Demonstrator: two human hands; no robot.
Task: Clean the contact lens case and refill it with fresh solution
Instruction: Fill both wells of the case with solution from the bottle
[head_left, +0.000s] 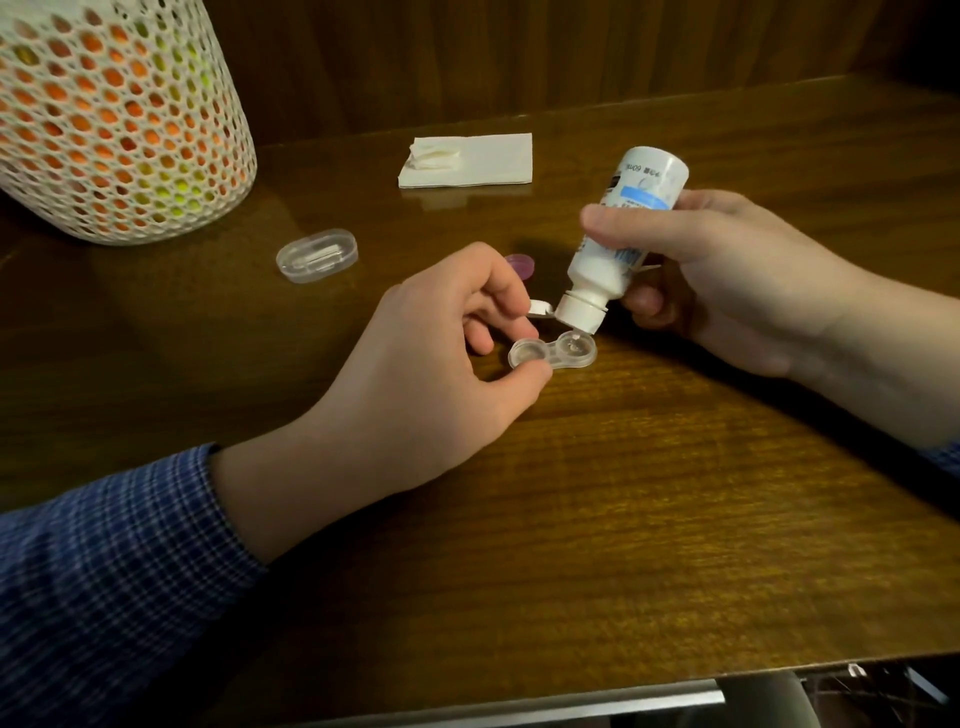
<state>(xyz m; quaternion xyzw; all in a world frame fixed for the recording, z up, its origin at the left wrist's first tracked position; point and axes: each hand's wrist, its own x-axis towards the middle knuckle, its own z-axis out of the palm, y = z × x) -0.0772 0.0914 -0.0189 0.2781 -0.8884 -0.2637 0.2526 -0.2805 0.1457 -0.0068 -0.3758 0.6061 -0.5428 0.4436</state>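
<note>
Wood-grain counter (649, 493) carries everything, with a white mesh basket (114, 119) at its far left and a folded napkin (467, 158) at the back. Checked blue sleeve (104, 561) covers the left forearm, which reaches in from the lower left. Left hand (436, 374) pinches the clear lens case (551, 354) between thumb and fingers, low over the counter's middle. Right hand (727, 270) grips the tilted white bottle (618, 244), nozzle down over the case's right well. A clear box (317, 255) lies near the basket; a purple cap (519, 266) shows behind the left hand.
</note>
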